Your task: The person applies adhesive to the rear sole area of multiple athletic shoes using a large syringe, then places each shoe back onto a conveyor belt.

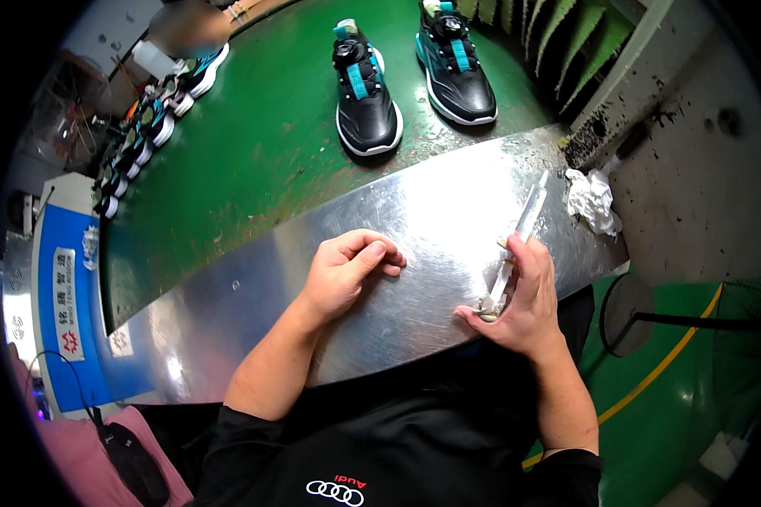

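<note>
My right hand point(528, 300) grips a clear syringe point(530, 213), its narrow nozzle pointing away from me. The thumb rests at the plunger end, where whitish residue clings. Loosely curled, my left hand point(347, 269) rests on the bare metal sheet point(271, 275); nothing shows in its fingers, though the palm side is hidden. Beyond the sheet, on the green surface point(254, 144), a black shoe with teal trim and a white sole point(368, 97) stands with its toe toward me. A matching shoe point(458, 68) is to its right.
Crumpled white tissue point(592, 201) lies by the sheet's right end, against a stained panel point(685, 152). More shoes point(144, 135) line the far left edge, near another person and a white bottle point(154, 59). Green serrated strips point(579, 38) hang at the upper right.
</note>
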Demonstrator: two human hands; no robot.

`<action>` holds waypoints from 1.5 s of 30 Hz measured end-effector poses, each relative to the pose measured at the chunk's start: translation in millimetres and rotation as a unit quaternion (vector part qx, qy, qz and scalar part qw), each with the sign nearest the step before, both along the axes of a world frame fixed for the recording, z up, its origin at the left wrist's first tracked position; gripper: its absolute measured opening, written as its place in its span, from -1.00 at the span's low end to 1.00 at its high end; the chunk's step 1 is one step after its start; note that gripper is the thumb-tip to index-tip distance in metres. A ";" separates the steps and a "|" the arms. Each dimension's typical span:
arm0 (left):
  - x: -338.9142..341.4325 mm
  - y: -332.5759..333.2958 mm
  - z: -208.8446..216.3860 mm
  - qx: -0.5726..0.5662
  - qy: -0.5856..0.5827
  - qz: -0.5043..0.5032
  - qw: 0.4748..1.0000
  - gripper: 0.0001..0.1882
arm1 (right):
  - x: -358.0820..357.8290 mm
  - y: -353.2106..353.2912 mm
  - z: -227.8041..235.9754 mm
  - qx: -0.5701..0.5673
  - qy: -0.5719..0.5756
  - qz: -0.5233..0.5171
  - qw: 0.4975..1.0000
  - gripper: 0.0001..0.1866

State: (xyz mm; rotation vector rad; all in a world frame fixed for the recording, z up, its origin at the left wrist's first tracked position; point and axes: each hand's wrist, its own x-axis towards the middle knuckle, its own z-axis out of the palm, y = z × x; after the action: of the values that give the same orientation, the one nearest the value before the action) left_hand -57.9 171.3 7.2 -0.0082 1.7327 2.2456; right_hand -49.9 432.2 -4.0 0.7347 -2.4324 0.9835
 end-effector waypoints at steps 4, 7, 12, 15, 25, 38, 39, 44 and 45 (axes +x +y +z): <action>-0.2 2.4 2.9 -0.009 0.017 -0.010 1.000 -0.91 | 1.6 -2.5 3.0 0.031 0.016 -0.008 0.999 0.01; 2.0 -0.8 -2.6 -0.046 0.027 -0.022 0.998 -0.92 | 2.6 -3.6 3.5 0.049 0.015 -0.009 0.999 0.06; 3.3 -2.3 -4.2 -0.083 0.021 -0.025 0.996 -0.90 | 3.1 -7.7 5.2 0.052 0.022 -0.015 0.998 0.02; 3.0 -3.9 -3.1 -0.068 0.019 -0.021 0.997 -0.90 | 4.1 -9.4 6.2 0.050 0.024 -0.015 0.998 0.03; -39.1 -45.3 26.2 -0.318 0.210 0.124 0.916 -0.83 | 2.7 0.2 2.6 0.028 0.006 -0.009 1.000 -0.04; -156.8 -95.2 -14.6 -0.617 0.119 0.089 0.773 -0.77 | 1.8 1.3 6.1 0.000 0.003 -0.011 1.000 -0.04; -159.6 -99.9 -19.2 -0.603 0.119 0.097 0.783 -0.79 | 1.5 0.8 7.3 -0.003 0.000 -0.010 1.000 -0.04; -158.0 -94.6 -16.7 -0.607 0.134 0.086 0.779 -0.82 | 0.9 0.6 9.1 -0.005 -0.010 -0.015 1.000 -0.03; -159.5 -92.3 -14.7 -0.610 0.116 0.077 0.780 -0.82 | 1.4 0.9 8.2 -0.006 -0.011 -0.016 1.000 -0.03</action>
State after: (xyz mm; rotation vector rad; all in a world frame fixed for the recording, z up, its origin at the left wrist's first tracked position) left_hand -217.4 79.0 -7.5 -0.1598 3.0596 0.8063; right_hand -48.5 433.0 4.1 0.6822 -2.4469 0.9965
